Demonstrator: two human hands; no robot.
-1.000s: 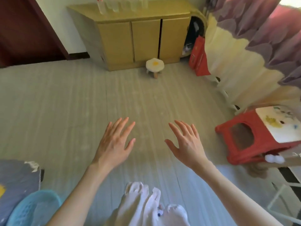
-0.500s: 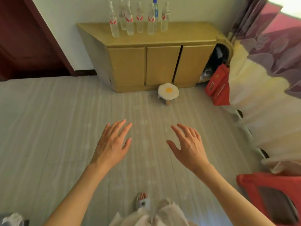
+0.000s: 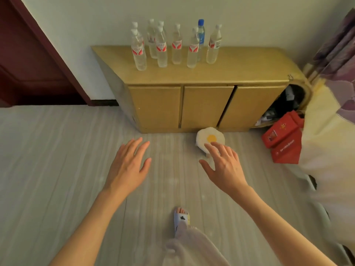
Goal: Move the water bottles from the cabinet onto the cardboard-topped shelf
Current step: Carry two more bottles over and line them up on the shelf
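Eight water bottles (image 3: pixel 161 47) are counted on top of the cabinet (image 3: pixel 226 72), near its left end by the wall; seven carry white caps and red labels, one blue-capped bottle (image 3: pixel 201 35) stands behind. All are upright, long axes vertical, caps up. Three cabinet doors are seen. Two bare hands are held over the floor, well apart: the left hand (image 3: pixel 127 166) and right hand (image 3: pixel 224 166) have fingers spread, nothing held. One egg-patterned stool (image 3: pixel 210 138) stands before the cabinet.

Grey plank floor (image 3: pixel 57 169), pale wall (image 3: pixel 249 22)
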